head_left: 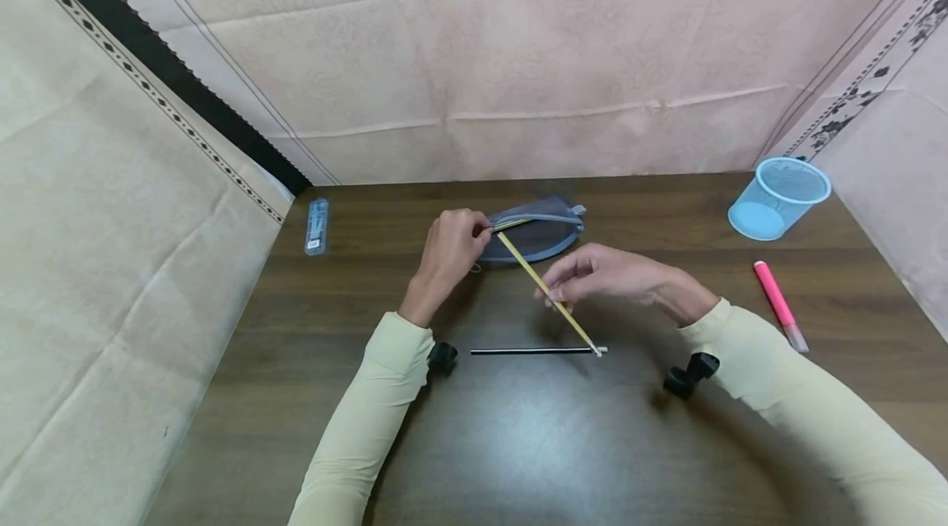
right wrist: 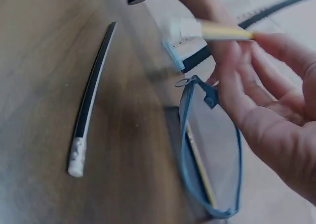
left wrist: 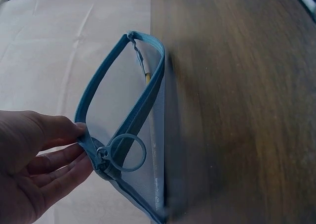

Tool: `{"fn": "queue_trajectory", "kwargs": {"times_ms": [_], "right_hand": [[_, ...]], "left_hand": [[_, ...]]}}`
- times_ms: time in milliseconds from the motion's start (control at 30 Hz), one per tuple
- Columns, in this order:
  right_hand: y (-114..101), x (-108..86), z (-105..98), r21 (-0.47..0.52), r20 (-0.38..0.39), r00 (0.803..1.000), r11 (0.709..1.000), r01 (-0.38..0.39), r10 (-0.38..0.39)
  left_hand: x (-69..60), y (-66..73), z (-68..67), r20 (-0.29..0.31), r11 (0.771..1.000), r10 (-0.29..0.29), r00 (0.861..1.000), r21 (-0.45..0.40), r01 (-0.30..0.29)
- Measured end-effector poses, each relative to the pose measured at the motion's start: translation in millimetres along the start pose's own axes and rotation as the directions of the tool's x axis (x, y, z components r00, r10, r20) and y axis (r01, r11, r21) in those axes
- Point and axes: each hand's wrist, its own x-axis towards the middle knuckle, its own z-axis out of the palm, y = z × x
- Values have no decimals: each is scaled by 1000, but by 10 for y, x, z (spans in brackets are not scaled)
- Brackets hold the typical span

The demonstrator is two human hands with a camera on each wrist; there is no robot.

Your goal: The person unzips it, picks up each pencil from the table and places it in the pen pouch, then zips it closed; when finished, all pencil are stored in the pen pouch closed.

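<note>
One yellow pencil (head_left: 527, 267) sits pinched in your right hand (head_left: 603, 275) above the table (head_left: 444, 444), head view. From the left wrist, your left hand (left wrist: 37, 167) pinches an unzipped mesh pouch (left wrist: 140, 105) by its rim; from the right wrist, a black pencil (right wrist: 93, 93) lies tabletop.

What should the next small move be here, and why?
Probably the right hand should ease the yellow pencil into the blue pouch: the left hand pinches the pouch's edge, its mouth gapes open, the held pencil slants towards it, and another pencil lies inside.
</note>
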Motion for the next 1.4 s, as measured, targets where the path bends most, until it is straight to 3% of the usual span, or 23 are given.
{"fn": "queue_trajectory", "kwargs": {"times_ms": [67, 100, 200, 300, 367, 467, 600, 667, 833, 1000, 1100, 1233, 1400], "right_hand": [[48, 16, -41, 171, 52, 997, 983, -62, 54], [81, 32, -57, 266, 73, 994, 959, -97, 80], [188, 113, -99, 528, 89, 987, 834, -159, 132], [256, 242, -126, 709, 23, 980, 687, -157, 200], [269, 354, -140, 773, -48, 968, 623, -121, 247], [268, 548, -172, 831, -164, 936, 555, -38, 310], [272, 783, -238, 864, -290, 875, 499, 66, 388], [284, 876, -265, 866, -341, 841, 489, 106, 420], [305, 1052, -259, 838, -438, 780, 516, 176, 446], [293, 1170, -188, 837, -499, 723, 483, 259, 478], [270, 1239, -154, 813, -551, 687, 492, 312, 474], [217, 1309, -133, 783, -599, 652, 513, 352, 466], [153, 1299, -139, 793, -590, 631, 509, 335, 504]], "left_hand": [[1, 4, -6, -1, 1000, 1, 1000, 7, -1], [-1, 6, -8, -1, 1000, 1, 1000, 10, -1], [-7, 8, -13, -1, 1000, 1, 1000, 19, -1], [-10, 10, -10, -4, 1000, 4, 1000, 21, -4], [-13, 15, -9, -2, 1000, 5, 1000, 15, -5], [-19, 16, -2, -2, 1000, 6, 1000, 18, -6], [-23, 13, 14, 0, 1000, 4, 1000, 16, -4], [-20, 13, 22, 1, 1000, 10, 1000, 9, -10], [-9, 19, 31, -17, 999, 36, 999, 16, -36], [-27, 24, 22, -6, 999, 39, 999, 25, -39], [-33, 20, 20, 3, 999, 36, 999, 29, -36], [-19, 22, 11, -3, 999, 32, 999, 32, -32], [7, 24, -2, 3, 999, 24, 1000, 27, -24]]}}
